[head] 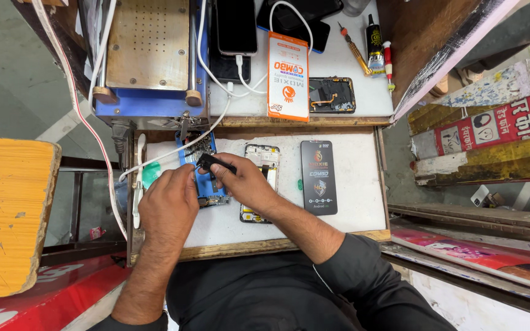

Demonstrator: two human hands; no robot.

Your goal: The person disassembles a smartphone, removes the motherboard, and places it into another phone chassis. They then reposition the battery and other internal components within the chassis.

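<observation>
My left hand rests on an opened blue phone lying on a white work board, fingers pressing its edge. My right hand holds a small black tool over the phone's upper part. To the right of my right hand lies a phone frame with exposed parts, partly hidden by my wrist. A black screen-protector package sits further right on the same board.
Behind the board, a blue machine with a brass-coloured plate, an orange package, black phones, a small opened phone back, screwdrivers and a glue tube. White cables cross the shelf. A yellow wooden stool stands left.
</observation>
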